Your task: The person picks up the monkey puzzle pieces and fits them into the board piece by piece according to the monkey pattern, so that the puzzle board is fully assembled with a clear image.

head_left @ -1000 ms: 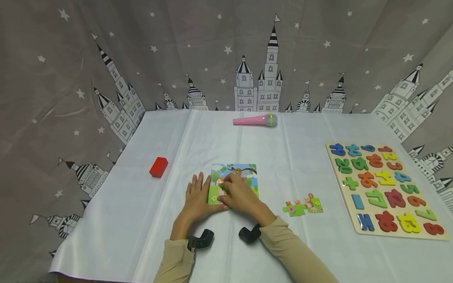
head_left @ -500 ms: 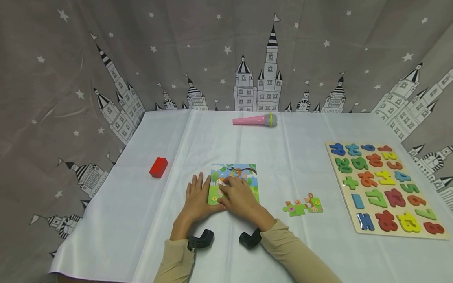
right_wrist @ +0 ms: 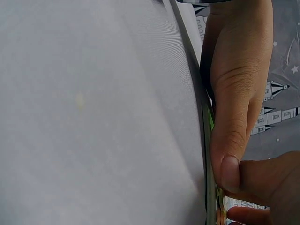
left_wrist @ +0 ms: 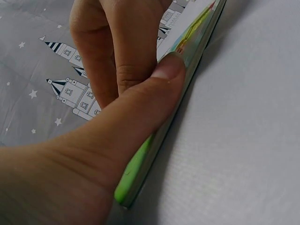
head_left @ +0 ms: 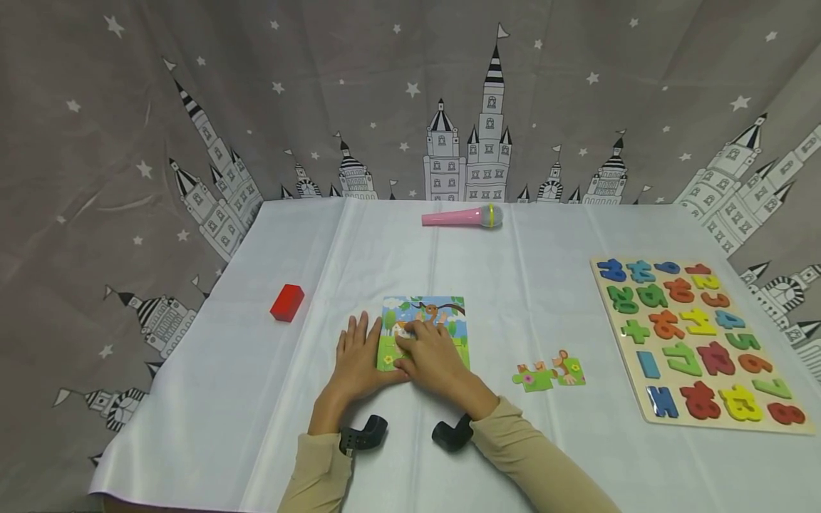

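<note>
A square picture puzzle with trees, sky and grass lies in the middle of the table. Beside its left edge rests my left hand, fingers straight, its thumb against the near edge of the puzzle. My right hand lies over the lower part, its bent index finger and thumb pressing on the picture. That hand hides part of the puzzle. In the left wrist view, the left thumb touches the puzzle's side. Two joined jigsaw pieces, green with animal parts, lie to the right of the right hand.
A wooden board with colourful raised characters and numbers lies at the right. A red block sits to the left. Near the back edge is a pink toy microphone. A grey castle-print curtain hangs behind the white-covered table.
My right hand has shifted slightly; its fingers pinched at a piece over the puzzle and now press down flatter on the picture. The left hand has stayed in place.
</note>
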Tool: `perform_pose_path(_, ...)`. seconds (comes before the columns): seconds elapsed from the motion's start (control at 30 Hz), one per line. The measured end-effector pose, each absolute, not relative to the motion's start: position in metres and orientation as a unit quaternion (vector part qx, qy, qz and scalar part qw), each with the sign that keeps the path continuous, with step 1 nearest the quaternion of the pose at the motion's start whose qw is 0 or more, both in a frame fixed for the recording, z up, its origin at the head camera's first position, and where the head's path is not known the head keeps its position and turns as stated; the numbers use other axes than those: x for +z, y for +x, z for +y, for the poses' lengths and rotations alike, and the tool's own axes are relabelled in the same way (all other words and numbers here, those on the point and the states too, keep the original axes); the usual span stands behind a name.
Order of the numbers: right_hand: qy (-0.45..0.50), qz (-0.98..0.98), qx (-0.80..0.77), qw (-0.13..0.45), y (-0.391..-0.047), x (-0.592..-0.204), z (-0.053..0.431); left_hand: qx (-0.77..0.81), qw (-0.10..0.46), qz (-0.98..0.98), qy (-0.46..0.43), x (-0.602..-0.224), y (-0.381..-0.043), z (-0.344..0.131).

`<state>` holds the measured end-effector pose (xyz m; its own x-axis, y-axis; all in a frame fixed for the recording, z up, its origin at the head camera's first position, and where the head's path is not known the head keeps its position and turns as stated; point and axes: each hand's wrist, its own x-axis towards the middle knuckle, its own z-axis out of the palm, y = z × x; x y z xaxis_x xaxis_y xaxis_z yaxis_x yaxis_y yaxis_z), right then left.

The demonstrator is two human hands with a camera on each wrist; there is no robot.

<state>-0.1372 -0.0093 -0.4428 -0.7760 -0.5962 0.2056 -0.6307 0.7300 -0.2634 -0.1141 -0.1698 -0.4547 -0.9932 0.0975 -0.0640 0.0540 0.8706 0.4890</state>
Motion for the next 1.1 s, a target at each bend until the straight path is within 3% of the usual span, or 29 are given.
perform_pose_path(0.37,0.328,-0.918,0.220,0.040,-0.140,-0.442,-0.006,0.255,0.044,0.965,0.039,-0.455,-0.114,-0.169)
perform_pose_path(0.73,0.339,-0.893,0.297,-0.012,-0.142,-0.431,0.008,0.255,0.046,0.965,0.033,-0.456,-0.115,-0.170)
perform_pose_path(1.1,0.288,-0.918,0.262,-0.075,-0.142,-0.417,0.056,0.254,0.041,0.966,0.031,-0.458,-0.115,-0.168)
